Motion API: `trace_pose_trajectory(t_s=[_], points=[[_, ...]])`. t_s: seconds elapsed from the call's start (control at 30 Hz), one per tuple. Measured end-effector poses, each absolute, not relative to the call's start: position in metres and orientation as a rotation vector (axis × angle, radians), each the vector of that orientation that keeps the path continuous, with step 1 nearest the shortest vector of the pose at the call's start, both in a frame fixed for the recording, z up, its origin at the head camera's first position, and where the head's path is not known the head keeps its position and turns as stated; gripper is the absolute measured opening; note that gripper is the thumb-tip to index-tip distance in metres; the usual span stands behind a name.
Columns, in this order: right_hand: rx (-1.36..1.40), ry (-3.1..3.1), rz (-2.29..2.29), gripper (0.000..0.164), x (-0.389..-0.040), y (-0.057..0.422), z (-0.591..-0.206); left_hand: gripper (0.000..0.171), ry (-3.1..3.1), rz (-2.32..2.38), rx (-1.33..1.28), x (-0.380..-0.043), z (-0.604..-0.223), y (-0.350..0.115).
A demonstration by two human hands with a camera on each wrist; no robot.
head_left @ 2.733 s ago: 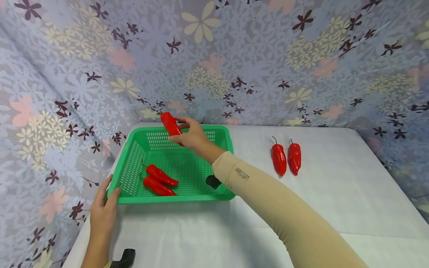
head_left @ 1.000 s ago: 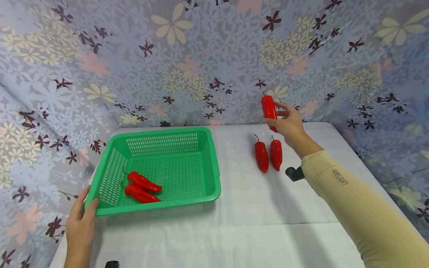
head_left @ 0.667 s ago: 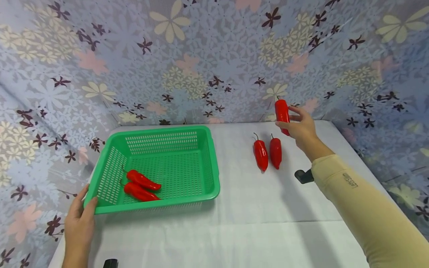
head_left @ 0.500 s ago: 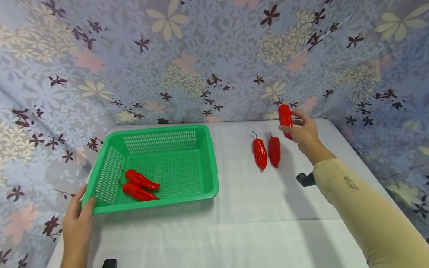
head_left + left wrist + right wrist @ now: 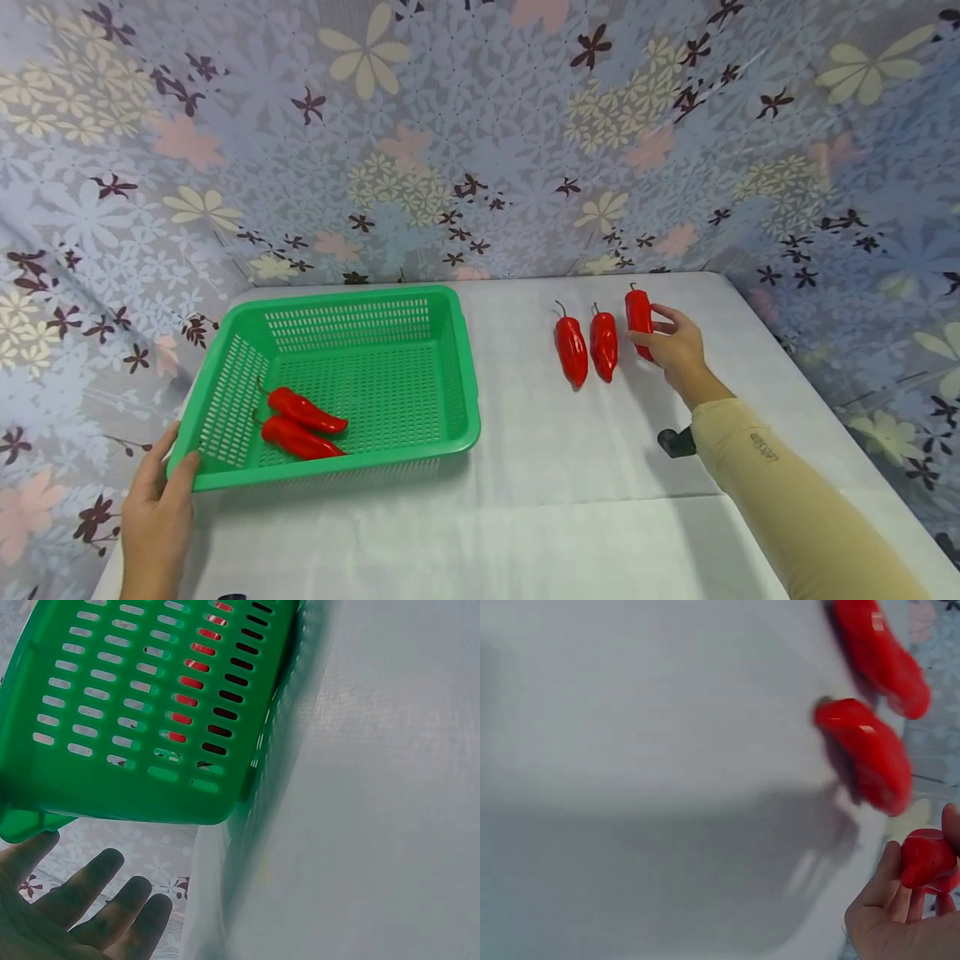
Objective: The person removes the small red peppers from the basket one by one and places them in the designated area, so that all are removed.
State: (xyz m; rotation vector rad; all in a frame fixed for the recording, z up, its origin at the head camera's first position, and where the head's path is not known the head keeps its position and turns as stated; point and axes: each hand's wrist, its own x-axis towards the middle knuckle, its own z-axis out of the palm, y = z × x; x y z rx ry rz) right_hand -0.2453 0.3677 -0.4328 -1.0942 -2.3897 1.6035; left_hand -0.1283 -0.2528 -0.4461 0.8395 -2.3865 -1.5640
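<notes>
My left hand pinches the near left corner of a green plastic basket, thumb over the rim. In the left wrist view its other fingers spread below the rim. Inside the basket lie two red chili peppers, side by side at the left. Toward the back right, my right hand grips another red chili pepper, stem pointing away. Whether this pepper touches the table is hard to tell. Just left of it, two more chili peppers lie parallel on the table.
White cloth covers the table. Flower-patterned fabric stands behind the table and at both sides. A dark wrist-camera piece juts from below the right sleeve.
My right hand has carried the chili pepper from above the basket rightward, then lowered it beside the two on the table. My left hand stays on the basket corner. The head view has shifted.
</notes>
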Motion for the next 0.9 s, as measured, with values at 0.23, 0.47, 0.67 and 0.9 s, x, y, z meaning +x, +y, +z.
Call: trace_pose_trajectory(t_s=[0.23, 0.47, 0.67, 0.9], points=[[-1.144, -2.433, 1.631, 0.089, -0.241, 0.376, -0.454, 0.052, -2.372, -1.58, 0.839, -0.127, -0.446, -0.253], [-1.114, -2.535, 1.515, 0.08, -0.238, 0.375, -0.461, 0.051, -2.352, -1.579, 0.843, -0.127, -0.449, -0.253], [-1.119, -2.546, 1.502, 0.083, -0.237, 0.377, -0.462, 0.051, -2.353, -1.587, 0.832, -0.126, -0.45, -0.253], [-1.151, -2.526, 1.475, 0.091, -0.235, 0.384, -0.456, 0.051, -2.371, -1.578, 0.814, -0.128, -0.448, -0.253]])
